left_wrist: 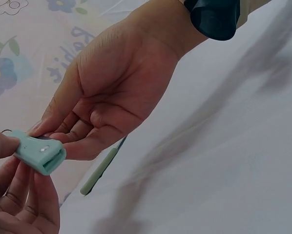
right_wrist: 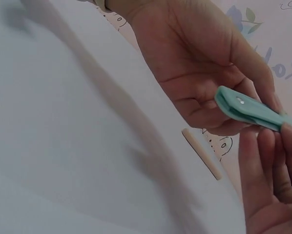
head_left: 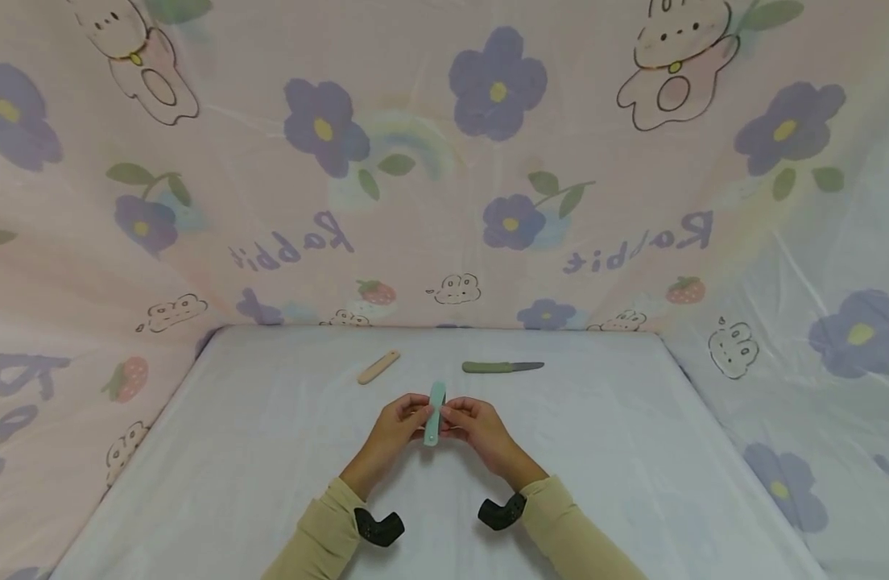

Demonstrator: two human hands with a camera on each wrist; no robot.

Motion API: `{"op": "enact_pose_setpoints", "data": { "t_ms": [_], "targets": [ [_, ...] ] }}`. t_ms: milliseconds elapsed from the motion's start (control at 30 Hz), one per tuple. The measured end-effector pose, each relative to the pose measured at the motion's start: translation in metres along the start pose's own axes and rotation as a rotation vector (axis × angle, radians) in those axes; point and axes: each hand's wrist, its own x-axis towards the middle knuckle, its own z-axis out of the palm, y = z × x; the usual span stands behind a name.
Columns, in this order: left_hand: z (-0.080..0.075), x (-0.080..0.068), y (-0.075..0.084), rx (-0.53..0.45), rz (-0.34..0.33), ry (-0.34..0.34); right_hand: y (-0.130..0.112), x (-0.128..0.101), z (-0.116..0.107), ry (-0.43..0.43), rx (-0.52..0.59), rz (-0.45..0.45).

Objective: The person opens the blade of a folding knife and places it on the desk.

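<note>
A person's left hand (head_left: 397, 425) and right hand (head_left: 488, 431) both pinch a slim, mint-green, plastic-looking handle (head_left: 435, 420) over a white cloth-covered table (head_left: 198, 483), gripping from opposite sides apparently to steady it. Beyond lie a narrow beige bar (head_left: 378, 367) and a green-handled knife with a grey blade (head_left: 502, 367), perhaps kept apart for working room. The mint handle looks smooth, slotted along its edge, with a shiny rivet (right_wrist: 240, 100) near one end.
</note>
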Motion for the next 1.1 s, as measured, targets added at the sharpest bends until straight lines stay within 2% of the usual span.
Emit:
{"op": "enact_pose_setpoints", "data": {
  "t_ms": [333, 533, 767, 900, 1100],
  "targets": [
    [-0.001, 0.003, -0.003, -0.026, 0.02, 0.039, 0.004, 0.002, 0.004, 0.026, 0.027, -0.057],
    [0.001, 0.005, -0.004, -0.038, 0.019, 0.048, 0.005, 0.0, 0.006, 0.068, 0.037, -0.059],
    [0.004, 0.021, -0.028, -0.025, -0.005, 0.013, -0.004, -0.004, 0.0, 0.106, 0.041, -0.068],
    [0.005, 0.022, -0.032, -0.026, -0.029, 0.003, -0.005, -0.005, -0.003, 0.115, 0.02, -0.07],
    [0.009, 0.02, -0.033, 0.0, -0.007, 0.033, -0.004, -0.005, -0.005, 0.119, 0.022, -0.074]
  ]
}}
